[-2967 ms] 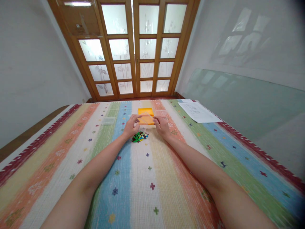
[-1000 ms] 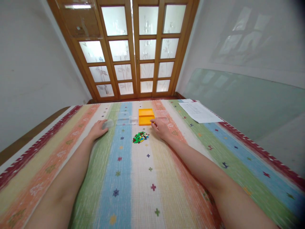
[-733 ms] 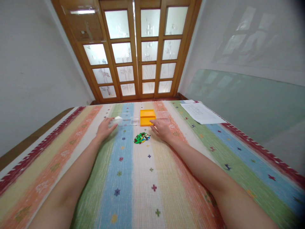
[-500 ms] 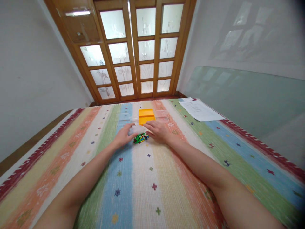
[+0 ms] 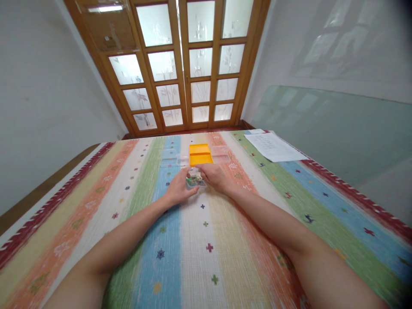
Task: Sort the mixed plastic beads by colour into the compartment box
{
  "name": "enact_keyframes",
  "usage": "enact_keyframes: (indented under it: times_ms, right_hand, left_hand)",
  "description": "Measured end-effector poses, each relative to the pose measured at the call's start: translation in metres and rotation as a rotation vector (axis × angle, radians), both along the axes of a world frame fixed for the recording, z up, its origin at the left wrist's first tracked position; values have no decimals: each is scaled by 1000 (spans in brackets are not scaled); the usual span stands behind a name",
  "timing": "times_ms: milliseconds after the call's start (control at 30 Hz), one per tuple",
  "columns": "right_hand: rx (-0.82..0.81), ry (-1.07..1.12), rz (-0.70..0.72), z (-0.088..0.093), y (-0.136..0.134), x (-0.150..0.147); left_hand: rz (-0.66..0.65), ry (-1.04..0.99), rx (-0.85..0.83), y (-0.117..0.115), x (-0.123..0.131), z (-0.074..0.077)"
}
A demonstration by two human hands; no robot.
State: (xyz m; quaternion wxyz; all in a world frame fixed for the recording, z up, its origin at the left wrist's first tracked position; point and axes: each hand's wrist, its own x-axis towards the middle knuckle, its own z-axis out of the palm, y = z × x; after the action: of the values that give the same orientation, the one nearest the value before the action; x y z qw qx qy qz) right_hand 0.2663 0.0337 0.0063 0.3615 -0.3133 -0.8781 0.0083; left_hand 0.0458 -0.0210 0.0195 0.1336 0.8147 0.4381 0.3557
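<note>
On the striped cloth, a small clear plastic box (image 5: 194, 178) sits over a pile of tiny coloured bricks, which show green and blue through it. My left hand (image 5: 179, 189) curls round the box from the left and near side. My right hand (image 5: 214, 176) touches the box's right side with bent fingers. Just beyond the hands lies an orange tray (image 5: 200, 154).
Clear plastic containers (image 5: 172, 158) and a clear lid (image 5: 221, 154) flank the orange tray. A printed sheet of paper (image 5: 272, 146) lies at the far right of the striped cloth (image 5: 206, 240). A glass panel leans along the right wall. Wooden doors stand behind.
My left hand fetched the clear box from the far left and brought it over the brick pile. My right hand moved in from beside the tray to the box.
</note>
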Motion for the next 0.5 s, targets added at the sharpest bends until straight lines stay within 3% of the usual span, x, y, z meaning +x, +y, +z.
enact_keyframes:
  times_ms: [200,300,400,500]
  right_hand:
    - [-238,251,-162,-2,8,5]
    - [-247,303,-181,-2,13,9]
    - [-207,341,-174,5,20,20]
    - [-125,495,-204,33,23,34]
  left_hand:
    - [-129,-42,3,0,-8,6]
    - [-129,-59,67,11,-24,7]
    - [62,-147,148,33,-53,8]
    - [372,-276,134,60,-97,4]
